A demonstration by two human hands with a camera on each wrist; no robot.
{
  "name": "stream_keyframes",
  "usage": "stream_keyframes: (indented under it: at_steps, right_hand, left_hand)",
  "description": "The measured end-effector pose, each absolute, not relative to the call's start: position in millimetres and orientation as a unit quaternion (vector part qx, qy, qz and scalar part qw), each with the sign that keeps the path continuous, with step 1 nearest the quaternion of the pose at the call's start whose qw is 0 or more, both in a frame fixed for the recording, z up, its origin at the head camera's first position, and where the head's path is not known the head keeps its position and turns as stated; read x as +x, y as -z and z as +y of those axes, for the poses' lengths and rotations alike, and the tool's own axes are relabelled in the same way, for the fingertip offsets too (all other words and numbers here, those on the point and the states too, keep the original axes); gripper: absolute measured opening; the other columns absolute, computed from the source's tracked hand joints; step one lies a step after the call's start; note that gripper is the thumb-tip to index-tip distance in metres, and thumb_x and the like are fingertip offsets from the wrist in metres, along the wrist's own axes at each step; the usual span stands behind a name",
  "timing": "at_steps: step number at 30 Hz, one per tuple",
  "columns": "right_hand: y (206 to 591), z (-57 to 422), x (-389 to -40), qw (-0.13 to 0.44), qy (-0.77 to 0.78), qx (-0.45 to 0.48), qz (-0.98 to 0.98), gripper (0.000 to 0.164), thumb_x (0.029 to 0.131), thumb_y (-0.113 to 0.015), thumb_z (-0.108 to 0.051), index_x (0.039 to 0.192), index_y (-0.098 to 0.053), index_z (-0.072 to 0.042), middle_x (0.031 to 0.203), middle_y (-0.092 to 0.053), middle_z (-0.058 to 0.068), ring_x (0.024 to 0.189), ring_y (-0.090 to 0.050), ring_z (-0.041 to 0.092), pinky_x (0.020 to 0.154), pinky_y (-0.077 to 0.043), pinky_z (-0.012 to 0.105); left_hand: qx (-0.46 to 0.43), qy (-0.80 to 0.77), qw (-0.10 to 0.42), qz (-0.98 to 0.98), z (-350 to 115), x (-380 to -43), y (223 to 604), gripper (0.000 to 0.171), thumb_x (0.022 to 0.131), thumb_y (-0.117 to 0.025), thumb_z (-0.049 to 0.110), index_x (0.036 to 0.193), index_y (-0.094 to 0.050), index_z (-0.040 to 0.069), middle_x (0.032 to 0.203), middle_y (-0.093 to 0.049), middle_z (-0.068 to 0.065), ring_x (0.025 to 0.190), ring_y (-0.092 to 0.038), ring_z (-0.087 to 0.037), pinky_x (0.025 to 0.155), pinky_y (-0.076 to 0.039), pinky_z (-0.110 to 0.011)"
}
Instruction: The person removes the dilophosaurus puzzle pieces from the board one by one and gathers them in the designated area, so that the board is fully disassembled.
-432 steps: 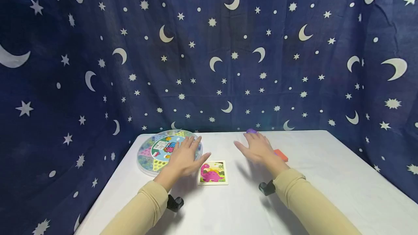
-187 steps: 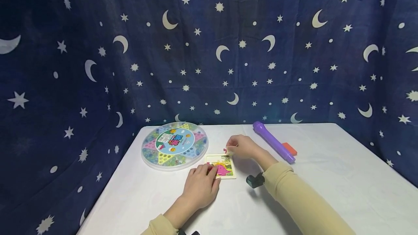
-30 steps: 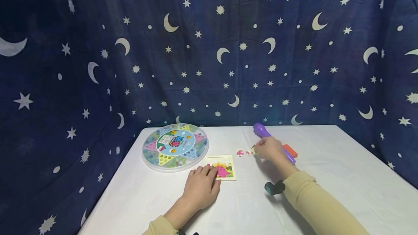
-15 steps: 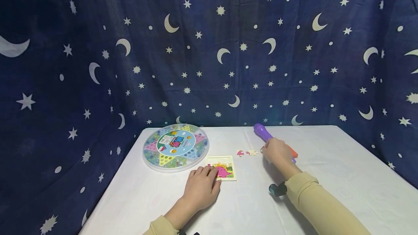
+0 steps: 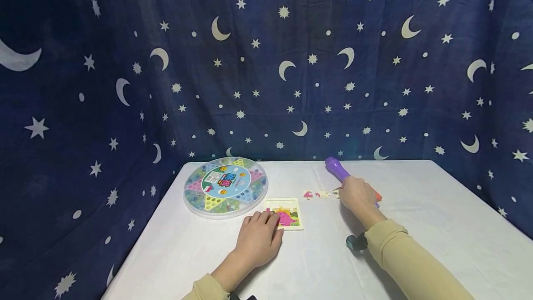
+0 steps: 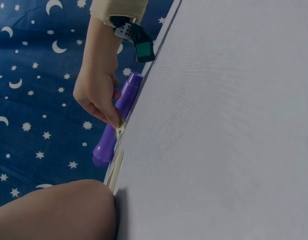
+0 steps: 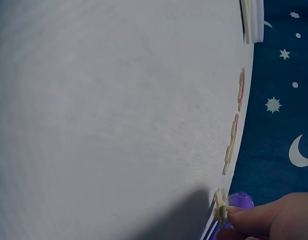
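My left hand [image 5: 259, 240] rests on the lower left of a dinosaur jigsaw puzzle [image 5: 287, 219] in a cream frame, covering part of the picture. A bare strip shows along the frame's top. Between thumb and fingers, my right hand [image 5: 358, 198] pinches a small puzzle piece [image 7: 221, 207] low over the table, in front of a purple toy microphone [image 5: 335, 166]. To its left lie two loose pieces in a row, a pink one [image 5: 308, 195] and a cream and pink one [image 5: 322, 194]. In the left wrist view, my left hand [image 6: 59, 212] fills the bottom left corner.
A round Chinese checkers set [image 5: 225, 186] with marbles under a clear lid lies at the back left. An orange block [image 5: 378, 196] is partly hidden behind my right hand. The white table [image 5: 316, 263] ends at a dark blue star curtain [image 5: 250, 59].
Earlier both hands hovered over the table and the puzzle was full. Pieces have since left its top row. In the last second my right hand moved right, uncovering the second loose piece; my left stayed.
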State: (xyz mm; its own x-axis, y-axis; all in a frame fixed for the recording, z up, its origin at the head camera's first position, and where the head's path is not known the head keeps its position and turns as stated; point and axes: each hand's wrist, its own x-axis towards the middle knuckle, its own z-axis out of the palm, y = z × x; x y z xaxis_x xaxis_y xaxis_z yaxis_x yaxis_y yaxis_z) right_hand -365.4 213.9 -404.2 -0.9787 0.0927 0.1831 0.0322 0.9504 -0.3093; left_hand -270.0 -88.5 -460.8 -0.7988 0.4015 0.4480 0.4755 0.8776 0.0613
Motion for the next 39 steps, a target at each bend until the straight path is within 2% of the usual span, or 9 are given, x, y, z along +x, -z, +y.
stream_keyframes:
  at_steps: [6,12,16,22,26,29,35,39]
  right_hand:
    - [403,212,-364,0.080,-0.139,-0.029,-0.987,0.014,0.090,-0.065,-0.010,0.089,-0.070,0.003,0.078,-0.066,0.020,0.065,-0.061,0.035,0.060,-0.050,0.052]
    - [400,208,-364,0.081,-0.173,-0.034,-0.981,0.016,0.090,-0.068,-0.013,0.094,-0.075,0.001,0.085,-0.070,0.018,0.071,-0.062,0.034,0.065,-0.049,0.051]
    - [396,200,-362,0.063,-0.201,-0.027,-0.977,0.016,0.091,-0.068,-0.016,0.094,-0.074,-0.002,0.082,-0.069,0.011,0.075,-0.060,0.031,0.065,-0.048,0.047]
    - [396,178,-360,0.029,-0.241,-0.019,-0.970,0.018,0.092,-0.073,-0.021,0.098,-0.074,-0.004,0.075,-0.065,0.004,0.071,-0.059,0.024,0.062,-0.047,0.038]
    - [399,159,-361,0.026,-0.249,-0.005,-0.968,0.020,0.091,-0.075,-0.023,0.100,-0.075,-0.006,0.079,-0.067,0.003,0.070,-0.059,0.022,0.062,-0.049,0.037]
    - [399,142,-360,0.023,-0.243,0.013,-0.970,0.019,0.091,-0.077,-0.025,0.100,-0.075,-0.008,0.081,-0.067,0.002,0.070,-0.060,0.021,0.065,-0.050,0.039]
    - [398,110,-359,0.018,-0.234,0.061,-0.970,0.017,0.091,-0.077,-0.025,0.099,-0.075,-0.010,0.082,-0.068,0.001,0.070,-0.061,0.018,0.066,-0.052,0.037]
    - [397,94,-358,0.018,-0.225,0.102,-0.969,0.021,0.090,-0.077,-0.022,0.108,-0.074,-0.012,0.088,-0.071,0.002,0.076,-0.065,0.019,0.069,-0.055,0.038]
  left_hand:
    - [-0.233,0.088,0.220,-0.943,-87,-270,460,0.040,0.100,-0.059,0.037,0.130,-0.068,0.013,0.120,-0.066,-0.004,0.111,-0.059,-0.024,0.092,-0.047,-0.046]
    - [-0.234,0.085,0.221,-0.943,-87,-270,459,0.040,0.100,-0.059,0.037,0.130,-0.068,0.013,0.119,-0.066,-0.004,0.111,-0.059,-0.024,0.092,-0.047,-0.046]
    - [-0.234,0.089,0.226,-0.941,-87,-270,458,0.039,0.099,-0.060,0.037,0.129,-0.069,0.013,0.119,-0.067,-0.004,0.110,-0.060,-0.023,0.092,-0.047,-0.046]
    - [-0.238,0.118,0.252,-0.931,-89,-272,459,0.035,0.095,-0.067,0.035,0.119,-0.075,0.011,0.115,-0.073,-0.006,0.104,-0.068,-0.025,0.090,-0.052,-0.043]
    - [-0.235,0.141,0.256,-0.927,-89,-272,460,0.031,0.093,-0.070,0.034,0.112,-0.078,0.011,0.115,-0.072,-0.007,0.096,-0.070,-0.028,0.084,-0.055,-0.043]
    - [-0.228,0.146,0.254,-0.928,-90,-272,460,0.028,0.092,-0.072,0.035,0.108,-0.078,0.013,0.109,-0.069,-0.006,0.085,-0.069,-0.027,0.076,-0.055,-0.042]
    - [-0.237,0.162,0.255,-0.923,-93,-272,459,0.017,0.088,-0.077,0.030,0.085,-0.070,0.014,0.076,-0.060,0.005,0.063,-0.060,-0.016,0.054,-0.046,-0.032]
    - [-0.251,0.167,0.278,-0.912,-95,-270,455,0.015,0.085,-0.079,0.022,0.077,-0.069,0.015,0.073,-0.063,0.007,0.064,-0.062,-0.014,0.053,-0.048,-0.031]
